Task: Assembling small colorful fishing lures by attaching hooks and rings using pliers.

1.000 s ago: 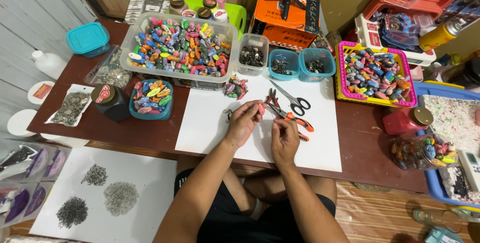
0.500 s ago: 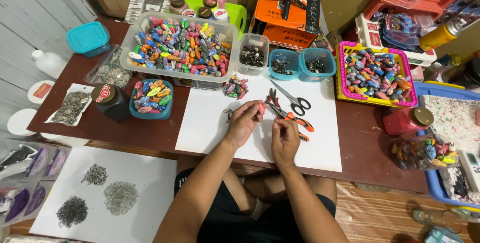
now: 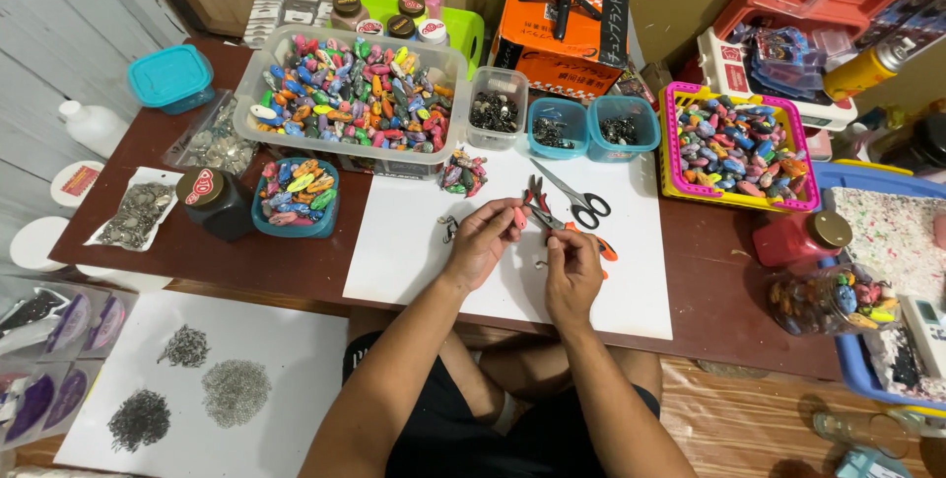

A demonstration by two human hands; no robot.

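Near the front edge of the desk (image 3: 148, 241), on the white sheet (image 3: 414, 251), left hand (image 3: 480, 241) pinches a small pink piece (image 3: 518, 219). Right hand (image 3: 572, 266), fingers together on something too small to tell, has barely shifted from a second ago; fitting work continues. Scissors (image 3: 576, 200) lie just behind.

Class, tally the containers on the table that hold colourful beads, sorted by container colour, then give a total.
Clear tub: 1
Teal bowl: 1
Pink-and-yellow basket: 1
Clear jar: 1
Total: 4
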